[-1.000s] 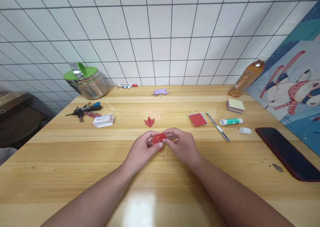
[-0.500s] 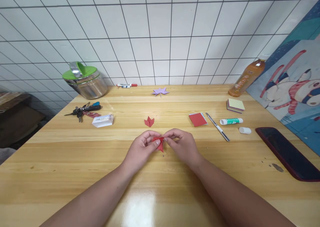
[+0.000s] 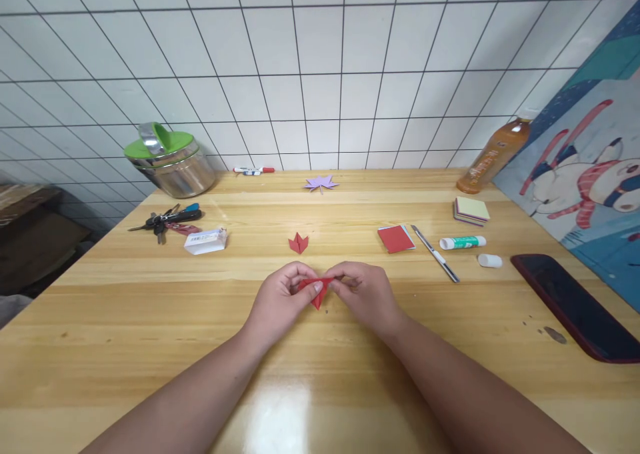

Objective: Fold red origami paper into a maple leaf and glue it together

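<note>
A small folded red paper (image 3: pixel 319 298) is held between my two hands, low over the middle of the wooden table. My left hand (image 3: pixel 283 296) pinches it with the thumb lying across its front. At its upper right corner, the thumb and fingertips of my right hand (image 3: pixel 363 293) are closed on the edge. The paper's lower tip points toward me, and part of it is hidden behind the left fingers. Just beyond my hands lies a folded red paper leaf piece (image 3: pixel 299 243). Farther back rests a purple paper maple leaf (image 3: pixel 321 184).
To the right are red paper squares (image 3: pixel 395 239), a utility knife (image 3: pixel 435 254), a glue stick (image 3: pixel 463 243), its cap (image 3: pixel 490 261), a phone (image 3: pixel 575 307), a notepad (image 3: pixel 471 210) and a bottle (image 3: pixel 495 155). Keys (image 3: pixel 167 223), a small box (image 3: pixel 205 241), markers (image 3: pixel 253 171) and a metal pot (image 3: pixel 173 167) stand left.
The red paper has been turned or spread in my fingers: its top edge now looks wider and its tip points straight toward me. My right hand has shifted slightly right.
</note>
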The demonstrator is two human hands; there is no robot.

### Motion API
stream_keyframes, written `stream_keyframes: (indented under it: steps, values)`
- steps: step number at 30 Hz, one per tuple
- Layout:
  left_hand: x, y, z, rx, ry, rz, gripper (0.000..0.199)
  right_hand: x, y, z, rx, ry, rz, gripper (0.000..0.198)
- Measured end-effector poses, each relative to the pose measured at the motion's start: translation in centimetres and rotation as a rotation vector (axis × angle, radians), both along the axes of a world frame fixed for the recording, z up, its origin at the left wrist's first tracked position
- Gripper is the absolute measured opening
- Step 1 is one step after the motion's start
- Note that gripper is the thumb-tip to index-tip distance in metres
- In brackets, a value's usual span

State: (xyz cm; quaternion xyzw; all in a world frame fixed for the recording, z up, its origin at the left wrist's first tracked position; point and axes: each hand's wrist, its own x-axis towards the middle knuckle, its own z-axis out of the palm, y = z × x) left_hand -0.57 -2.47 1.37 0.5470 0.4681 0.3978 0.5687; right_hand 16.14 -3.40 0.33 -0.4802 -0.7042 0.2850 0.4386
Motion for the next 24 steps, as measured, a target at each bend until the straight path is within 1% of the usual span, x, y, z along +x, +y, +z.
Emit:
stream_keyframes:
  steps: [5,8,10,11,14,16,17,20,22,24]
  values:
    - [-0.1,0.0,0.2,-0.056,-0.122,-0.072,0.017,0.7,0.4,-0.2,0.13,0.006,0.086,0.026]
    - [-0.2,0.1,0.1,-0.1,-0.214,-0.105,0.017,0.9,0.5,-0.2,0.143,-0.046,0.107,0.027]
    - [-0.2,0.2,0.0,-0.121,-0.251,-0.086,0.017,0.8,0.4,-0.1,0.086,-0.016,0.096,0.025]
    - [-0.3,0.3,0.0,-0.115,-0.25,-0.053,0.017,0.7,0.3,0.0,0.027,0.039,0.079,0.024]
    - [-0.4,0.5,0.0,-0.038,-0.157,0.078,0.017,0.2,0.0,0.4,-0.22,0.252,0.044,0.02]
    - [-0.4,0.5,0.0,0.012,-0.07,0.113,0.016,0.0,-0.1,0.8,-0.314,0.301,0.054,0.018]
    - [-0.4,0.5,0.1,0.027,-0.038,0.111,0.016,-0.2,-0.1,0.9,-0.317,0.29,0.051,0.018]
    - [-0.3,0.2,0.1,0.037,-0.001,0.08,0.016,-0.4,-0.1,1.0,-0.247,0.238,-0.005,0.015]
    - [-0.2,0.1,0.0,0.019,-0.019,0.05,0.017,-0.5,-0.1,0.9,-0.227,0.228,-0.034,0.009]
    - [-0.1,0.0,0.0,-0.012,-0.069,0.014,0.016,-0.5,0.0,0.8,-0.225,0.234,-0.033,0.007]
